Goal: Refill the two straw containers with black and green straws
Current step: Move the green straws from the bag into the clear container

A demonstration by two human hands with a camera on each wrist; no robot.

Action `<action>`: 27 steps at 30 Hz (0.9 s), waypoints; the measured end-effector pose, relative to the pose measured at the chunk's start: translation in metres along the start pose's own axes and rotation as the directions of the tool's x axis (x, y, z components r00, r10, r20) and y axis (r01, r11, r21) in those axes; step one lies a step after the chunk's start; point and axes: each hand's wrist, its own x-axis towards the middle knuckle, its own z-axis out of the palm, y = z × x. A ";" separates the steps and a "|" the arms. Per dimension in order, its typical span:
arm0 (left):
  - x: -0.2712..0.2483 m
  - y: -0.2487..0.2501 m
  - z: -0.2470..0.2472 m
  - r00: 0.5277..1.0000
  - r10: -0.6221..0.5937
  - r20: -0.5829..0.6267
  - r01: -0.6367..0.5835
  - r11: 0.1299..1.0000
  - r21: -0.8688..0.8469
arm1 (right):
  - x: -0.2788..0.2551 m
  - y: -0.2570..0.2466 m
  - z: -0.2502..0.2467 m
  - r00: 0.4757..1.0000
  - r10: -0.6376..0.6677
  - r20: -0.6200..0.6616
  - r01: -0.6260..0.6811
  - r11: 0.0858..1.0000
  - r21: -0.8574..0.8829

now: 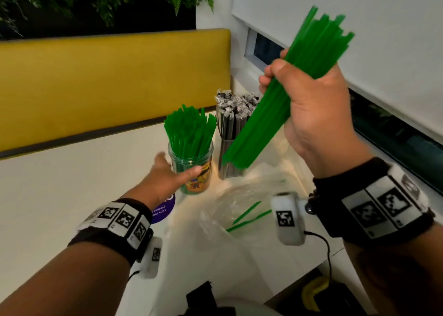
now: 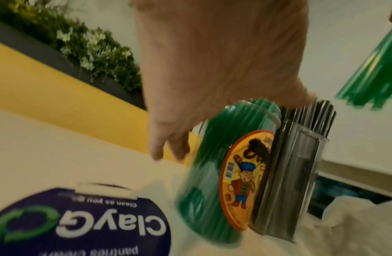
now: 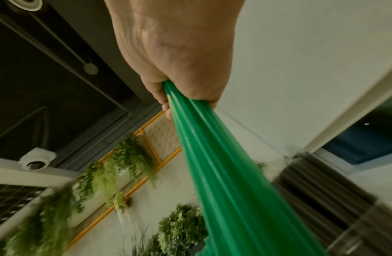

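The right hand (image 1: 309, 104) grips a tilted bundle of green straws (image 1: 282, 95), fingers curled round it. The left hand (image 1: 167, 174), fingers spread, reaches at the clear jar (image 1: 191, 171) of green straws.

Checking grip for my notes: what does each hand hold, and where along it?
The right hand grips a bundle of green straws around its middle. The left hand holds nothing, open by the green-straw jar.

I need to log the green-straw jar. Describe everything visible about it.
The jar is clear, round plastic with a threaded rim and no lid, bearing a yellow-orange cartoon label. It stands upright on the white table, packed with green straws fanning above its rim. The black-straw holder stands close beside it. The left hand reaches around it, thumb across its front.
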 end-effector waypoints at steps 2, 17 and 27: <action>-0.001 0.009 -0.005 0.969 0.170 -0.179 -0.195 0.972 -0.134 | -0.001 0.005 0.018 0.997 -0.063 0.049 0.072 0.980 -0.186; 0.025 0.023 0.001 0.907 0.365 -0.209 -0.405 0.890 -0.207 | 0.024 0.060 0.103 0.993 -0.116 0.007 0.111 0.936 -0.334; 0.028 0.014 0.003 0.900 0.417 -0.129 -0.436 0.875 -0.212 | -0.003 0.121 0.081 0.997 -0.073 -0.011 0.064 0.933 -0.354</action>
